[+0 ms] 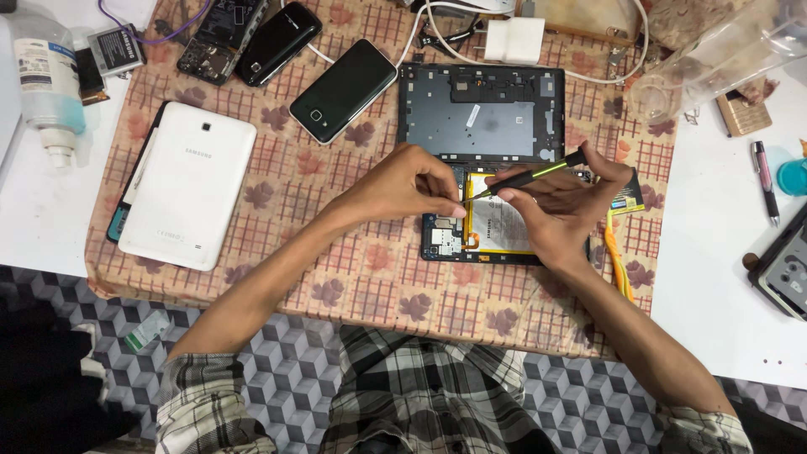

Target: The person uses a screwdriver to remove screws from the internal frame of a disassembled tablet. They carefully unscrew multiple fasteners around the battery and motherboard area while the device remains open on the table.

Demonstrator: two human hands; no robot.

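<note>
Right hand grips slim black-and-green screwdriver, tip near left hand pinched fingers. Opened tablet on checked cloth, flat glossy battery half hidden; tip contact unclear.

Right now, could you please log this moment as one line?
right hand: holds black-and-green screwdriver | left hand: steadies tip | opened tablet

Phone repair bench, opened tablet, dismantled phones, loose battery, charger

Bare cloth free near front edge; white tablet blocks left, grey back cover and black phone crowd behind
</note>
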